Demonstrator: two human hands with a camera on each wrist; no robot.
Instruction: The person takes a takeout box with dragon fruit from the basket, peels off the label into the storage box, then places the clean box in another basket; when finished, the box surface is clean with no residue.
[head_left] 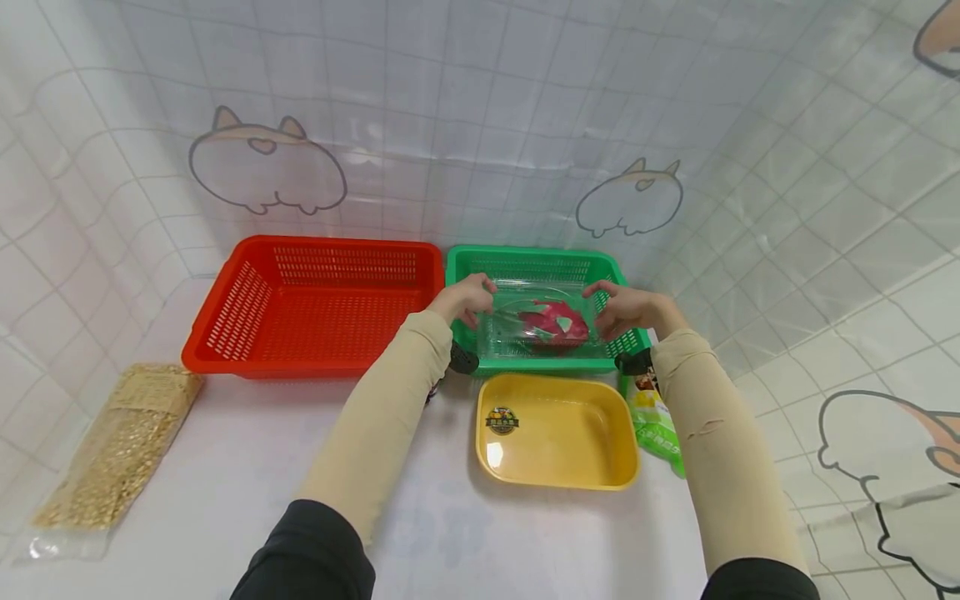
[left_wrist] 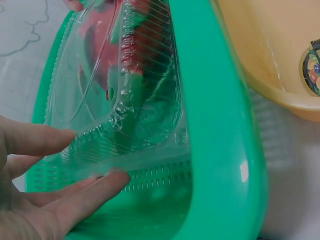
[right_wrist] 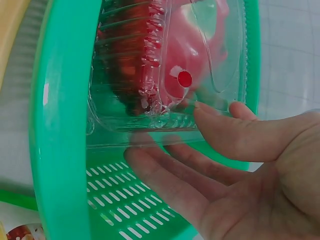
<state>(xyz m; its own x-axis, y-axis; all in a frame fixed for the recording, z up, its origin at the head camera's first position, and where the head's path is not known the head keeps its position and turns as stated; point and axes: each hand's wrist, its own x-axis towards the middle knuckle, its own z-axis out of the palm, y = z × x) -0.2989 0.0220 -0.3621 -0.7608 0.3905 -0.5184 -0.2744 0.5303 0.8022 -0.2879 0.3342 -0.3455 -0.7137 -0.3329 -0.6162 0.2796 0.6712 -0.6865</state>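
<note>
A clear plastic box (head_left: 505,337) sits inside the green basket (head_left: 536,252), with a pink-red, green-marked fruit (head_left: 555,323) like a dragon fruit in it. At its left end is my left hand (head_left: 468,298); in the left wrist view, thumb and fingers spread apart around the box's edge. My right hand (head_left: 633,308) is at the other end. Through the clear rim in the right wrist view, its fingertips (right_wrist: 142,141) show below, while the thumb lies near the corner above. Whether either hand bears any weight cannot be told.
A red basket (head_left: 322,367) stands left of the green one. In front is a yellow tray (head_left: 570,433) with a round sticker. A bag of grain-like pieces (head_left: 120,446) lies far left; a green packet (head_left: 657,429) lies partly behind my right arm. A tiled-pattern sheet hangs behind.
</note>
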